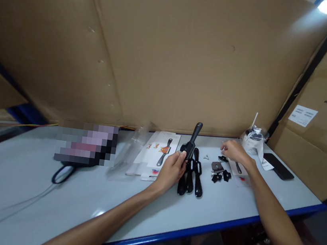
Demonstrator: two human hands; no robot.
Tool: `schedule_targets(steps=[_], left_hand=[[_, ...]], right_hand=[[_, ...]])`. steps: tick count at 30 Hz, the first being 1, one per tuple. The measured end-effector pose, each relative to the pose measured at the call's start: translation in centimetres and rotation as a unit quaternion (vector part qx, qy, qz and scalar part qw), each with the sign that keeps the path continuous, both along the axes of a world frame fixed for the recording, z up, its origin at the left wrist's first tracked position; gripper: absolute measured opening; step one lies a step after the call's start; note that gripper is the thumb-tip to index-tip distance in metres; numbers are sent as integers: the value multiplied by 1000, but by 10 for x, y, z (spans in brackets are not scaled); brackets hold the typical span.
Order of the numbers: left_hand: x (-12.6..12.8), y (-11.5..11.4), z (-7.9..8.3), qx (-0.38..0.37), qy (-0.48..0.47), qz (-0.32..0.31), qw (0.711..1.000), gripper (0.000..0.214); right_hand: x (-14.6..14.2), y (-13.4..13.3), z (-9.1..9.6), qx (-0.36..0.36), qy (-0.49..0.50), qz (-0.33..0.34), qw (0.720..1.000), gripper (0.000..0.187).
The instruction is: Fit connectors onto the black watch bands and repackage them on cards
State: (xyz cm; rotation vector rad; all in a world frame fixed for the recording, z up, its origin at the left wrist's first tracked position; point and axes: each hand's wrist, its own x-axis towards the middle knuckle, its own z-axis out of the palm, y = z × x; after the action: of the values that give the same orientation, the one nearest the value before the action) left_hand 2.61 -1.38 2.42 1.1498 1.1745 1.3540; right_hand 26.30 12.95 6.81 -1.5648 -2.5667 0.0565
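My left hand (172,166) is wrapped round a black spokeshave (191,144), tilted with one handle pointing up and away. Just under and beside it, more black spokeshave bodies (197,175) lie together on the table. My right hand (234,150) is over the table to the right, fingers curled and pressed together; whatever they may hold is too small to make out. Close to that hand are black cap pieces (226,175), flat metal blades (216,167) and a small silver pile of screws (206,157). Partly beneath my right forearm lies a printed card (238,168) picturing a spokeshave.
Printed cards (170,143) and clear plastic bags (131,152) lie left of the spokeshaves. A blurred-out item with a black loop (63,174) sits farther left. A bagged cup (253,140) and a black phone (278,166) are at right. Cardboard (171,59) walls the back.
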Motion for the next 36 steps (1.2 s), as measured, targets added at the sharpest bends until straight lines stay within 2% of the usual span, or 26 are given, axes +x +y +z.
schedule_targets(steps=[3,7,10,13,20,25,28,32,36], left_hand=[[0,0,1,0,-2,0,1000,61],[0,0,2,-1,4,0,1000,60],[0,0,1,5,1,3,1000,58],[1,0,-1,13,-3,2,1000,57],[3,1,1,24,-6,6,1000,57],[3,2,2,24,-15,7,1000,61],[3,2,1,25,-16,4,1000,62],[3,1,2,26,-15,-2,1000,60],[2,1,2,27,-16,-7,999,57]], right_hand=[[4,3,2,0,20,5,1000,21],[-13,-7,-1,-12,52,44,998,18],[-31,-19,-9,-30,52,85,995,25],[-40,-26,-18,-38,41,91,994,32],[-42,-23,-23,-39,43,97,994,14],[-43,-20,-25,-36,37,105,993,25],[-44,-21,-25,-35,40,115,992,25],[-46,-24,-23,-42,47,133,989,37],[-47,-26,-21,-52,40,145,987,25]])
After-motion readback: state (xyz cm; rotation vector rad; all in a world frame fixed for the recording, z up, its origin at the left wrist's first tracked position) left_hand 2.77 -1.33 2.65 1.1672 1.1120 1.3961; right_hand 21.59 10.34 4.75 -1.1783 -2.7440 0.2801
